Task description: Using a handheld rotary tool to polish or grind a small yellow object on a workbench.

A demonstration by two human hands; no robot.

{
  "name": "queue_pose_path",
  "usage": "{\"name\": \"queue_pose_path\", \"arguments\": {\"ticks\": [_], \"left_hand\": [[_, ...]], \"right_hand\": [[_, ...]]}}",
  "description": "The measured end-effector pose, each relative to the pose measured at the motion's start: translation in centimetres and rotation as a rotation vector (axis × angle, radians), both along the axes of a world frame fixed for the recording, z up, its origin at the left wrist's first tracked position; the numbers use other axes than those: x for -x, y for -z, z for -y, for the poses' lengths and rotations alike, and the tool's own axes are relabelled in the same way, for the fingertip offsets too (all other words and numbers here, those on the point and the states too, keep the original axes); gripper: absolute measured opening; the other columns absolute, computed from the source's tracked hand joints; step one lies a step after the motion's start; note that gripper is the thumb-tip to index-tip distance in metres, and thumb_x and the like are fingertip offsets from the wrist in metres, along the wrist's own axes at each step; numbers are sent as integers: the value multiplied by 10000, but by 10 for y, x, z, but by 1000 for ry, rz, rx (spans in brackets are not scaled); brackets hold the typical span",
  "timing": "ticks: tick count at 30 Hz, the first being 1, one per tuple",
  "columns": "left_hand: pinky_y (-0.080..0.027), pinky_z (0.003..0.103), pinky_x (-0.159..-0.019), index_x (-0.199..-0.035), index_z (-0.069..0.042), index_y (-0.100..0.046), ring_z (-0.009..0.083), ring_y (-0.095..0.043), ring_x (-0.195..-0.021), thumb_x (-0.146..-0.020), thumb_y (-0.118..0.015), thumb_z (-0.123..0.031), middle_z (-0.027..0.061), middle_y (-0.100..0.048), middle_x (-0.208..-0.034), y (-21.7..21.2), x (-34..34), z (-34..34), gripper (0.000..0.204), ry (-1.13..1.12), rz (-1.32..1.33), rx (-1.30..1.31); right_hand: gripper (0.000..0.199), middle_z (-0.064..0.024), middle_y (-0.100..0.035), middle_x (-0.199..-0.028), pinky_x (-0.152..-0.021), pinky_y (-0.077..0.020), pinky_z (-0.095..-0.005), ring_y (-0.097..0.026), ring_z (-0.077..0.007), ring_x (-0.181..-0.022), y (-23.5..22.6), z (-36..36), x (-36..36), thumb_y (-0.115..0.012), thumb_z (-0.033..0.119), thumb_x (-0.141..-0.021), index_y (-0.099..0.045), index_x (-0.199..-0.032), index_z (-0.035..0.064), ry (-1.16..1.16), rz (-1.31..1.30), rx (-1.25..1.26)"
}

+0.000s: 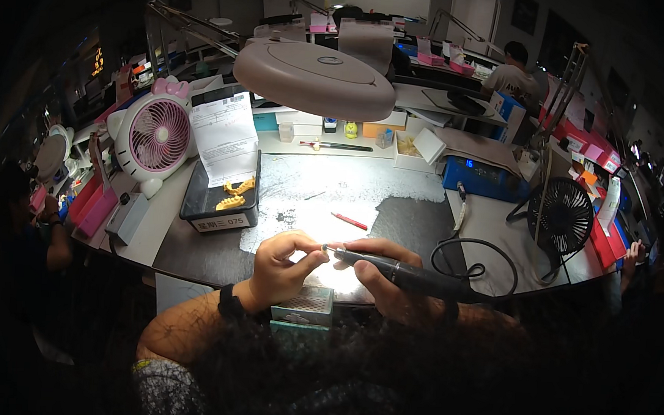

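Pinched shut between thumb and fingertips, the left hand (281, 269) has its grip on a tiny pale piece (322, 250) just below the middle of the frame, too small to tell what it is; the right hand (377, 275) is wrapped closed around a dark rotary handpiece (404, 273), its thin tip touching or nearly touching that piece under the bright pool of light

Judging from how close the fingertips sit to the tip, a small slip could carry the tool onto the left thumb, or flick the piece out of the pinch into the dark below the surface (415, 213) edge. The handpiece cable (466, 254) loops on the right of the surface; a tug from that loop could pull the tool off line

Left to right around them: a pink and white fan (158, 132) at the upper left, then a black tray (218, 204) with yellow dental casts (234, 194) and a paper slip standing in it. A small boxed bur holder (303, 306) sits at the surface edge right under the left wrist, easy to knock. A red pencil (350, 221) lies just above the hands. The round lamp head (315, 77) hangs over the work and hides part of the back of the surface. Further right stand a blue control box (482, 179) and a black fan (563, 214). Another person (515, 74) sits at a far desk in the upper right, well apart
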State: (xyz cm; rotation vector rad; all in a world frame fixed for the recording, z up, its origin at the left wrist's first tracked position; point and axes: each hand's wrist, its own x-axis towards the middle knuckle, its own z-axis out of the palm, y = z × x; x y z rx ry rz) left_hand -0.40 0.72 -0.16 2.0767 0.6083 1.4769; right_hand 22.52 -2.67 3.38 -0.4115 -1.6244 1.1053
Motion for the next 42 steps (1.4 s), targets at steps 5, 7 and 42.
{"name": "queue_pose_path", "arguments": {"ticks": [5,7,42], "left_hand": [[-556,276,-749,-1009,43,-668,166,-699,-845,-931,-692,92,127,-707,-926,2,0,0,95,14,26,21],[-554,274,-752,-1008,41,-669,165,-698,-848,-934,-693,86,127,-707,-928,0,0,1,90,7,15,12],[-551,270,-760,-989,44,-655,162,-689,-848,-951,-683,67,124,-693,-930,3,0,1,53,9,34,82]], "right_hand": [[275,-169,-741,-1095,-909,-586,-305,-720,-193,-1041,1,-1,-1,-613,76,-1020,-628,-1242,-84,22,38,-14],[274,-167,-743,-1087,-906,-586,-304,-720,-192,-1039,1,-1,-2,-612,77,-1021,-627,-1242,-85,15,26,-13],[299,-157,-742,-1079,-913,-576,-300,-711,-179,-1033,-1,2,-1,-618,113,-1034,-606,-1265,-77,42,18,-12]]}}
